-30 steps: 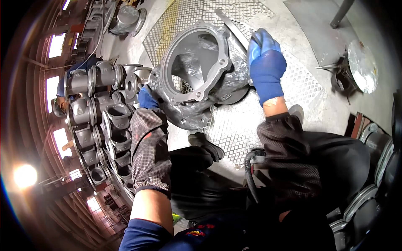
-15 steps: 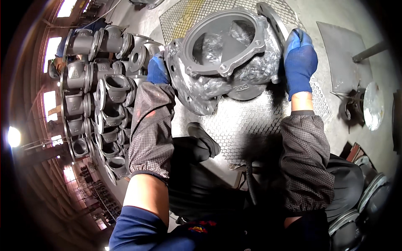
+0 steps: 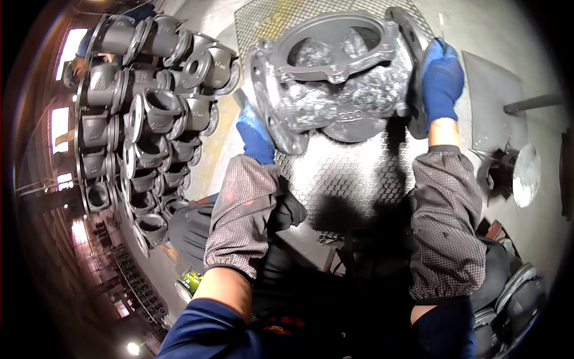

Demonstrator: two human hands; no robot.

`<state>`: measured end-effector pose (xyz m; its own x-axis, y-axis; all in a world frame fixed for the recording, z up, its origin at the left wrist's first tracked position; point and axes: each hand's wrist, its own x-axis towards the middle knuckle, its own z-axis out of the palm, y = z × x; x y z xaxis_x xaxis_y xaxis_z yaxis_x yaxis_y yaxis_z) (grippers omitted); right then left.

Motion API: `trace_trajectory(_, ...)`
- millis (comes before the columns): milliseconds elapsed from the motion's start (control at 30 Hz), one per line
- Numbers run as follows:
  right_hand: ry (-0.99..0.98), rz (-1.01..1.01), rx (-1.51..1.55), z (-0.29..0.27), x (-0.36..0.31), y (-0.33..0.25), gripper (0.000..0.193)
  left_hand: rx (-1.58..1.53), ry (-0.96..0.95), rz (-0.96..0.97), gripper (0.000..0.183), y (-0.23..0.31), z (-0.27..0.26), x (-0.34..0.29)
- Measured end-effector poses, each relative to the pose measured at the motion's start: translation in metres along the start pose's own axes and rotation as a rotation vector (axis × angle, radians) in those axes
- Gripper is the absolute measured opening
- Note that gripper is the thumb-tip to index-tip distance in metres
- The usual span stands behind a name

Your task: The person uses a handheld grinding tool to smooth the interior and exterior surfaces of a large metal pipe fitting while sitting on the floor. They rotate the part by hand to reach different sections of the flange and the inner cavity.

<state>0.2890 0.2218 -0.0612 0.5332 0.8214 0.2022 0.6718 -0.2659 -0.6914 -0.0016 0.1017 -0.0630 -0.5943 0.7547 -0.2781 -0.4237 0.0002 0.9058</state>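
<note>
A heavy grey cast-metal valve body (image 3: 353,102) lies ahead of me, its large round opening facing up and a flange on each side. My left hand (image 3: 256,128), in a blue glove, is close beside the lower outer side of the left flange (image 3: 267,90). Its fingers look stretched out, partly hidden by the wrist; whether they touch the metal I cannot tell. My right hand (image 3: 442,81), also gloved in blue, is closed next to the right flange (image 3: 412,66). From the top of that fist sticks a thin light-coloured rod (image 3: 441,25).
Several similar castings (image 3: 158,110) stand stacked at the left. Under the valve body is a metal mesh plate (image 3: 335,176). A grey flat plate (image 3: 493,102) and a round disc (image 3: 527,175) are at the right. More castings (image 3: 517,299) lie at lower right; a green can (image 3: 190,282) stands lower left.
The valve body appears further right and its opening is seen at a flatter angle. My left hand has come lower and nearer along the left flange. My right hand has shifted slightly right.
</note>
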Motion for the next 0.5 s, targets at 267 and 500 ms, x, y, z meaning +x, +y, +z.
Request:
trace_trajectory(267, -0.125, 0.037, -0.012, -0.011, -0.002, -0.017, 0.042, 0.372, -0.004, 0.251, 0.033, -0.021, -0.046, 0.029)
trace_trajectory(500, -0.038, -0.023, -0.009, -0.004, 0.007, -0.001, 0.047, 1.345, -0.496, 0.812, 0.018, -0.014, -0.089, 0.069)
